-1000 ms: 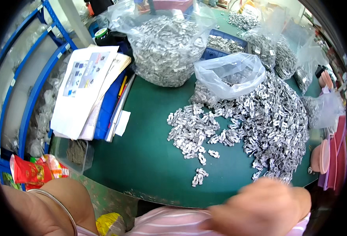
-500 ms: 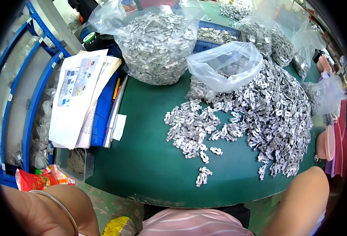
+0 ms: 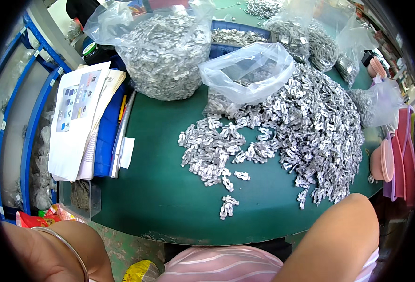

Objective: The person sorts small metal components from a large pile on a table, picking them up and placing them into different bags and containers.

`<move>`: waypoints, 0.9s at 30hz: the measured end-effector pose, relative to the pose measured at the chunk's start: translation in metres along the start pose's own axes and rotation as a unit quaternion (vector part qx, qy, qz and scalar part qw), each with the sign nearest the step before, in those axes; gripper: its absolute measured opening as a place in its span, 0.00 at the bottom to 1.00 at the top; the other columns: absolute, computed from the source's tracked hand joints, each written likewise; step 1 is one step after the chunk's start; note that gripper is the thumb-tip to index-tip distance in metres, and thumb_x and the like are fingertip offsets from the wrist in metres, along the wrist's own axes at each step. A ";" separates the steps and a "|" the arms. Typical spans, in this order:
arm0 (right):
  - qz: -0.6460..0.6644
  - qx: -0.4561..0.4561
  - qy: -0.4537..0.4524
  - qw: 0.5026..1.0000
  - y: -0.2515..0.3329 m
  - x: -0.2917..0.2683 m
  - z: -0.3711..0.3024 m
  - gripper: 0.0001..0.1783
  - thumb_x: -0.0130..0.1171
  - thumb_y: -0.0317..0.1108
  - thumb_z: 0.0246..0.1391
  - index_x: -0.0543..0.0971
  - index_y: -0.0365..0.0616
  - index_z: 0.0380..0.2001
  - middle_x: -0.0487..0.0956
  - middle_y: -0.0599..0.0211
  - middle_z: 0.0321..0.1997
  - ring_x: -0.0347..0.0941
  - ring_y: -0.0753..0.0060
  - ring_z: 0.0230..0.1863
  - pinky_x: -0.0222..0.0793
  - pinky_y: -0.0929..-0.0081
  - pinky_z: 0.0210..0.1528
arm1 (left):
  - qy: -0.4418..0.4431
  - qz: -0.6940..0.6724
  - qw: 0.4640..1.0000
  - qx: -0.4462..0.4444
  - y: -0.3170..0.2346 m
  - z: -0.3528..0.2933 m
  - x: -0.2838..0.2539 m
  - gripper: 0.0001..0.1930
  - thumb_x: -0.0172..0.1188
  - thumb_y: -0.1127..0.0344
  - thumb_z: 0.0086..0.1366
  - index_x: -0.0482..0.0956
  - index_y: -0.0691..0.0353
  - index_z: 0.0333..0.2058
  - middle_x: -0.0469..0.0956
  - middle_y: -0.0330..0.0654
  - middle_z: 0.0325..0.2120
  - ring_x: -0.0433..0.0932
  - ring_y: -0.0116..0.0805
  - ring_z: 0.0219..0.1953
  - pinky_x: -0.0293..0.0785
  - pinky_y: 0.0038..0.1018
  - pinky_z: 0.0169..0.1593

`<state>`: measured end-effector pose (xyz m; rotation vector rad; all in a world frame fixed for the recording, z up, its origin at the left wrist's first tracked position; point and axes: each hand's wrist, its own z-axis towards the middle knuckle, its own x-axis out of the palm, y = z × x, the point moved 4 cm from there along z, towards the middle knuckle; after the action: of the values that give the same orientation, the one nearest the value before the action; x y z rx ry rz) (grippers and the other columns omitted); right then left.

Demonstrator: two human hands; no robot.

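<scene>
My left hand (image 3: 26, 254) is at the lower left, close to the camera, with a silver bangle (image 3: 68, 246) round its wrist. Its fingers lie outside the picture. My right arm (image 3: 334, 235) is bent at the lower right, and its hand is out of view. Neither arm visibly touches the metal parts. A large heap of small grey figure-eight metal pieces (image 3: 318, 141) covers the right of the green table (image 3: 155, 188). A smaller cluster of the same pieces (image 3: 212, 148) lies left of it, and a few pieces (image 3: 228, 207) sit nearer the front edge.
A full clear bag (image 3: 165, 58) and an open, partly filled bag (image 3: 247, 75) stand behind the pieces. A blue tray (image 3: 240, 36) is farther back. Papers (image 3: 78, 122) lie on a blue bin (image 3: 106, 136) at left. A pink tub (image 3: 381, 160) is at right.
The table and everything on it have shifted leftward and slightly up in the view. My right arm reaches farther into the picture. The pieces keep their arrangement.
</scene>
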<state>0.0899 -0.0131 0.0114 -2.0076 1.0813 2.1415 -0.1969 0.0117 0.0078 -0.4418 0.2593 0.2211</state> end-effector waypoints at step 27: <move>0.015 0.051 0.059 0.997 0.038 -0.027 -0.029 0.08 0.54 0.37 0.27 0.67 0.47 0.10 0.63 0.77 0.11 0.63 0.77 0.14 0.55 0.79 0.15 | -0.016 -0.003 1.000 -0.003 -0.011 -0.007 -0.006 0.08 0.50 0.62 0.61 0.70 0.60 0.28 0.57 0.31 0.16 0.54 0.20 0.18 0.50 0.20 0.22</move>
<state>0.1024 -0.0444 0.0544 -2.1084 1.2162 1.9590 -0.2015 -0.0022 0.0079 -0.4454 0.2253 0.2235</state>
